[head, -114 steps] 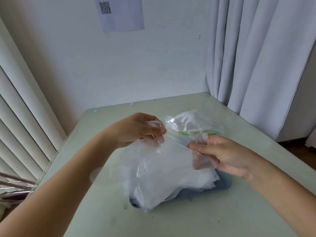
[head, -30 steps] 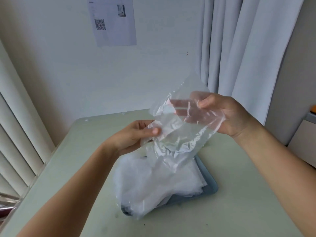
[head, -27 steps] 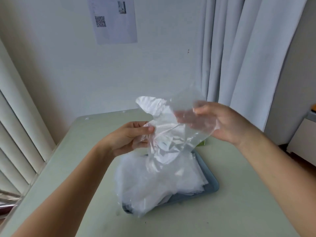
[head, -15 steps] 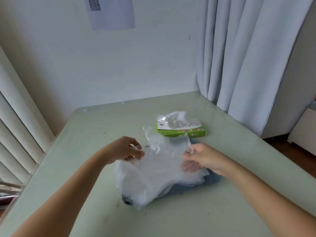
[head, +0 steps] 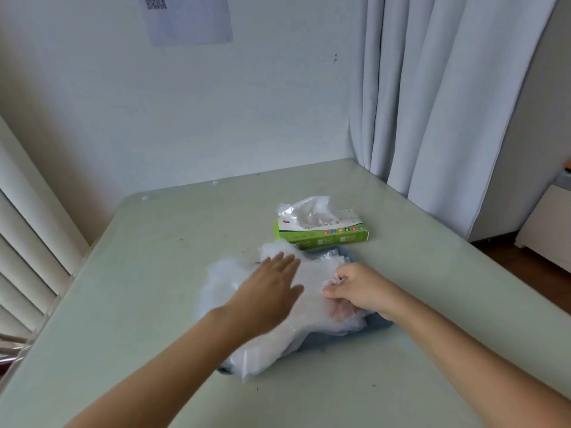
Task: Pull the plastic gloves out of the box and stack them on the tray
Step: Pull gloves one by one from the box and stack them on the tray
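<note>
On tray (head: 379, 325) | glove pile (head: 312, 279) slants far-right | left hand (head: 268, 291) fingers (head: 279, 260) straight | right hand (head: 358, 288) pinches pile

Item 1. Paper sheet (head: 188, 20) on the wall, at 11 o'clock in our view. We record a QR code (head: 155, 1) at its upper left, cut off by the frame edge. We can read no print on the rest of the sheet.

Item 2. Green box (head: 327, 239) on the bench (head: 185, 273).
- Front face: we note a row of small coloured squares (head: 343, 230) toward its 3 o'clock end.
- Front face, lower edge: pale label patches (head: 323, 241), lettering too small to read.
- Top panel: a small red mark (head: 285, 221) at the 9 o'clock corner, illegible.

We can read no word, brand or number.
</note>
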Action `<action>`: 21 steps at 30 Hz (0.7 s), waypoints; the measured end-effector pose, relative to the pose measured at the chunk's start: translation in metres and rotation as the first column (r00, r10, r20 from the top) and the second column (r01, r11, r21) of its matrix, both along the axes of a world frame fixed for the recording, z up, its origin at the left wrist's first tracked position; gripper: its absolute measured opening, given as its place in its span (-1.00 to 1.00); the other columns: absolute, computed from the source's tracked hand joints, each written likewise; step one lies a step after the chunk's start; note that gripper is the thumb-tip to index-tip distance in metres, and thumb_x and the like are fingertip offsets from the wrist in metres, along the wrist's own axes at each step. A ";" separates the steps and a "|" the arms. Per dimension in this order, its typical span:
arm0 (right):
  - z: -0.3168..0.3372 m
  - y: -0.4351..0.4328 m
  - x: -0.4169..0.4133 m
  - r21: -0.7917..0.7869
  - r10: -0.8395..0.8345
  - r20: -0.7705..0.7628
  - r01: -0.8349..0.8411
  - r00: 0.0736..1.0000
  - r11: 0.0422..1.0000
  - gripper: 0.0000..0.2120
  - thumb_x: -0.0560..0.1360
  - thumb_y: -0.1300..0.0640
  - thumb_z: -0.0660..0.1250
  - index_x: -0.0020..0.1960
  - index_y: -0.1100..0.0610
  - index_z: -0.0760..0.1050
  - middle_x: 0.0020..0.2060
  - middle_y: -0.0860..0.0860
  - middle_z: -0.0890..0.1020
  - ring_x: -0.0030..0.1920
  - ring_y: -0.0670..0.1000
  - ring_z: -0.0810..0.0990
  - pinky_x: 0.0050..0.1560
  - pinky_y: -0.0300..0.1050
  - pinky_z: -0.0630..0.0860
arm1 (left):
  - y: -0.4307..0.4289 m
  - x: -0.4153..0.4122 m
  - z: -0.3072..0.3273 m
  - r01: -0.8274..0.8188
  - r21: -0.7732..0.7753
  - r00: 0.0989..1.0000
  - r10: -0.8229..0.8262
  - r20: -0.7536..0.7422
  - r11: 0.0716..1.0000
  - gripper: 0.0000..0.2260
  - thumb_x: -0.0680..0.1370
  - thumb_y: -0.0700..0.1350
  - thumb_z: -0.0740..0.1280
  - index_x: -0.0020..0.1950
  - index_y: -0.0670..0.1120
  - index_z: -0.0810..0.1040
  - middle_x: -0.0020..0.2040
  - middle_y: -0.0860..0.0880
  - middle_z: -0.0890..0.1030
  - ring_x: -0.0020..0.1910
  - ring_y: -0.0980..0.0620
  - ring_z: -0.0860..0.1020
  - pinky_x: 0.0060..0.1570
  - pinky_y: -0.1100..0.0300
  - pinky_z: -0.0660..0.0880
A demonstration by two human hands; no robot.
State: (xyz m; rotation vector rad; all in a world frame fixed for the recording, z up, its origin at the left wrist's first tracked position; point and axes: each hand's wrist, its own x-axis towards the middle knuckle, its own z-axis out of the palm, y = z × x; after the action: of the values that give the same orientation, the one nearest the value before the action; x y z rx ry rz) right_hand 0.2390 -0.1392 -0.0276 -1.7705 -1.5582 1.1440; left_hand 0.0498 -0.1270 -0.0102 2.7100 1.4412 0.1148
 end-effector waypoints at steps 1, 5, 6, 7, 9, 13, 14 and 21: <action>-0.001 -0.001 0.000 0.025 -0.008 0.072 0.006 0.997 1.000 -0.79 0.47 0.15 0.40 -0.22 0.17 0.39 -0.42 -0.02 0.58 -0.43 -0.02 0.53 -0.40 -0.26 0.42 | 0.002 0.001 -0.012 0.011 -0.058 0.997 -0.015 -0.070 0.998 -0.47 0.67 0.07 0.00 0.58 -0.10 -0.06 0.58 -0.04 -0.04 0.55 0.03 -0.09 0.48 0.17 -0.18; -0.004 -0.004 0.003 0.479 -0.129 0.381 -0.076 0.915 0.875 -0.64 0.46 0.11 0.42 0.20 0.13 0.42 0.08 -0.06 0.46 0.13 -0.03 0.48 0.11 -0.26 0.32 | 0.007 -0.005 -0.040 0.020 -0.147 0.994 -0.035 -0.102 0.989 -0.42 0.64 0.20 -0.14 0.57 -0.04 -0.20 0.57 0.01 -0.21 0.54 0.04 -0.22 0.49 0.10 -0.23; -0.004 -0.003 0.002 0.554 -0.064 0.433 -0.209 0.899 0.805 -0.59 0.50 0.19 0.37 0.32 0.15 0.39 0.25 -0.02 0.43 0.31 -0.01 0.39 0.26 -0.32 0.20 | 0.007 -0.007 -0.042 0.030 -0.128 0.995 -0.043 -0.095 0.991 -0.37 0.59 0.27 -0.23 0.57 -0.03 -0.21 0.57 0.02 -0.23 0.54 0.04 -0.23 0.48 0.08 -0.23; -0.006 -0.002 -0.001 0.544 0.062 0.487 -0.358 0.871 0.759 -0.54 0.53 0.25 0.29 0.41 0.14 0.33 0.39 -0.02 0.35 0.44 -0.03 0.25 0.37 -0.36 0.06 | 0.007 -0.008 -0.045 0.046 -0.097 0.995 -0.054 -0.084 0.994 -0.27 0.50 0.35 -0.34 0.57 -0.02 -0.22 0.56 0.03 -0.23 0.54 0.03 -0.24 0.47 0.08 -0.23; -0.014 -0.001 -0.008 0.380 0.324 0.571 -0.593 0.755 0.710 -0.50 0.62 0.20 0.14 0.53 0.07 0.13 0.52 -0.09 0.10 0.52 -0.17 -0.05 0.43 -0.36 -0.18 | 0.005 -0.008 -0.047 0.071 -0.059 0.995 -0.075 -0.072 0.996 -0.09 0.31 0.41 -0.56 0.56 -0.01 -0.23 0.56 0.03 -0.23 0.54 0.01 -0.24 0.47 0.06 -0.22; -0.023 -0.002 -0.001 0.042 0.414 0.700 -0.612 0.582 0.790 -0.19 0.45 -0.38 -0.23 0.56 0.04 -0.22 0.54 -0.08 -0.21 0.45 -0.23 -0.30 0.41 -0.26 -0.35 | 0.006 -0.010 -0.050 -0.005 -0.048 0.996 0.001 -0.085 0.999 0.02 0.17 0.42 -0.66 0.56 0.03 -0.22 0.56 0.08 -0.25 0.54 0.02 -0.24 0.47 -0.12 -0.19; -0.021 -0.002 0.003 0.012 0.401 0.721 -0.588 0.566 0.809 -0.07 0.32 -0.43 -0.31 0.55 0.05 -0.25 0.54 -0.07 -0.23 0.48 -0.19 -0.30 0.42 -0.23 -0.36 | 0.006 -0.012 -0.050 -0.046 -0.057 0.997 0.042 -0.070 0.997 0.02 0.17 0.45 -0.63 0.56 0.06 -0.22 0.55 0.10 -0.26 0.54 0.03 -0.24 0.46 -0.16 -0.21; 0.005 0.003 0.020 -0.112 0.446 0.734 -0.556 0.513 0.824 -0.23 0.55 -0.30 0.02 0.57 0.11 -0.11 0.55 -0.04 -0.13 0.54 -0.09 -0.14 0.46 -0.20 -0.22 | 0.007 -0.044 -0.043 -0.143 -0.072 0.976 0.128 -0.176 0.987 -0.02 0.17 0.52 -0.55 0.53 0.11 -0.32 0.54 0.13 -0.28 0.54 0.06 -0.25 0.44 -0.20 -0.26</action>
State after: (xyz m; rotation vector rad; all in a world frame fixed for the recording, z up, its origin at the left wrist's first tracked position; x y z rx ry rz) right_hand 0.2586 -0.1364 -0.0229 -1.8303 -2.7176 0.4626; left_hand 0.0059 -0.1203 -0.0535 2.6079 1.6363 -0.1720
